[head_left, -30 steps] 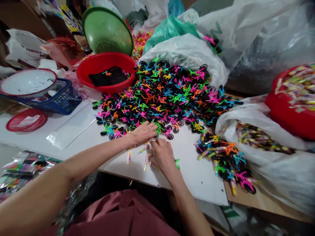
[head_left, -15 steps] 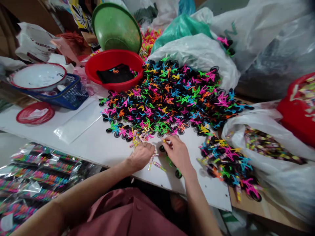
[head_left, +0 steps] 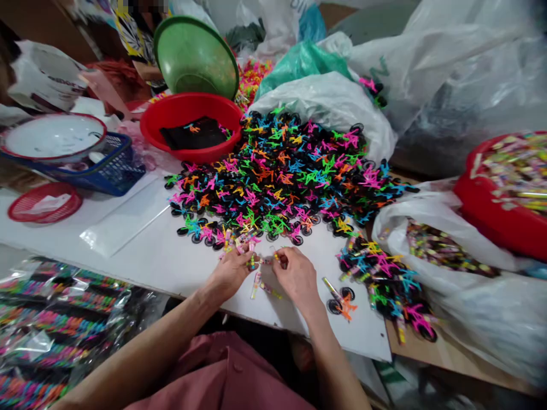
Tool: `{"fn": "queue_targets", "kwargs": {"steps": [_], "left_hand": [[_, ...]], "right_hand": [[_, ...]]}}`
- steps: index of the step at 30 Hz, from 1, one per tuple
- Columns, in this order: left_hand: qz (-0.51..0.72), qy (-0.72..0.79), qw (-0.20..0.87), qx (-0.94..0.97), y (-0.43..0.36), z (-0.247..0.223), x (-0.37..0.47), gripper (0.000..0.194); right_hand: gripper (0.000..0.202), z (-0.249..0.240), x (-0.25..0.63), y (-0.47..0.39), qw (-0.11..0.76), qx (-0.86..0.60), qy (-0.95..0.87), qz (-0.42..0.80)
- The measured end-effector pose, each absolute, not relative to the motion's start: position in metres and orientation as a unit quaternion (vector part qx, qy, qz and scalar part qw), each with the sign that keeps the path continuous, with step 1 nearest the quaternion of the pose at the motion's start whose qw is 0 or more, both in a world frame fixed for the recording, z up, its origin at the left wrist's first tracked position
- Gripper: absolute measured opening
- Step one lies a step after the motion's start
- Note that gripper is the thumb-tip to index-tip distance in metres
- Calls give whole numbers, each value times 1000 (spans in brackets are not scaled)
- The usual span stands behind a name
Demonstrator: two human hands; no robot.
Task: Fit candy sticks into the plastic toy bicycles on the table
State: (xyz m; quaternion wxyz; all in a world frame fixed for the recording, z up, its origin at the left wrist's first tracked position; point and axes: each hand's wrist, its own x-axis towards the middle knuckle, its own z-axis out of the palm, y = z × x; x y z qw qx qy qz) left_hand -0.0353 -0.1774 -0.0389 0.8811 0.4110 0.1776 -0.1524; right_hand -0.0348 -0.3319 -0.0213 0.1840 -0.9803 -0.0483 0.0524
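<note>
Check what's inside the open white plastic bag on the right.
Small multicolored tubes show through the mouth of the plastic bag. Anything deeper is covered by that top layer and the cloudy bag walls.

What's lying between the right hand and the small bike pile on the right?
In the head view, an orange toy bike and a small tube lie on the white table between the right hand and the small bike pile.
</note>
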Motion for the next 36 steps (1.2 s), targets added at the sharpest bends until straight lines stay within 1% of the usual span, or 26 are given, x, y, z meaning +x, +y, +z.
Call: {"fn": "queue_targets", "kwargs": {"steps": [1,3,5,6,7,8,11,13,15,16,18,21,23,24,26,28,30,32,34,36], "left_hand": [[-159,191,892,377,-182,-40,-35,11],[-170,214,898,346,-185,-42,-35,5],[-181,230,891,348,-180,-42,-34,3],[-179,235,885,361,-175,-42,-33,1],[-166,239,878,380,-171,-42,-32,4],[-144,240,873,400,-169,-41,-32,10],[-92,224,877,416,-175,-41,-29,29],[-111,199,890,395,-191,-39,-26,30],[-149,195,893,377,-209,-35,-20,20],[-174,205,888,372,-217,-33,-17,13],[-243,240,872,351,-229,-30,-11,4],[-321,265,855,309,-235,-29,-5,16],[-320,266,857,305,-233,-32,-2,14],[-314,267,856,312,-231,-33,0,11],[-303,267,852,334,-227,-35,3,12],[-295,253,853,349,-226,-35,4,22],[-292,236,855,357,-227,-33,1,32],[-297,235,855,354,-230,-33,-7,35],[-309,244,850,351,-231,-35,-18,30],[-312,250,844,357,-230,-39,-29,25]], "right_hand": [[11,-22,-35,-332,174,-981,-60,55],[13,-28,-35,-328,128,-984,-106,61],[15,-36,-32,-320,90,-985,-132,67],[16,-38,-30,-316,90,-986,-127,66],[15,-39,-27,-314,108,-986,-111,62],[13,-37,-24,-312,144,-984,-90,56],[10,-24,-17,-315,302,-951,-49,38],[11,-13,-17,-322,374,-925,-55,30],[16,-4,-21,-332,397,-915,-65,7],[17,0,-24,-336,392,-918,-67,-14],[18,5,-32,-345,350,-931,-90,-53],[27,9,-37,-360,262,-945,-191,-51],[34,12,-28,-380,247,-931,-268,-4],[35,13,-20,-394,241,-932,-269,16],[32,16,7,-429,205,-961,-182,23],[30,16,40,-461,144,-989,-30,-7],[30,11,68,-476,105,-992,65,-25],[28,1,83,-467,94,-991,90,-15],[24,-12,81,-436,87,-992,96,1],[27,-23,64,-397,87,-993,84,11]]}}
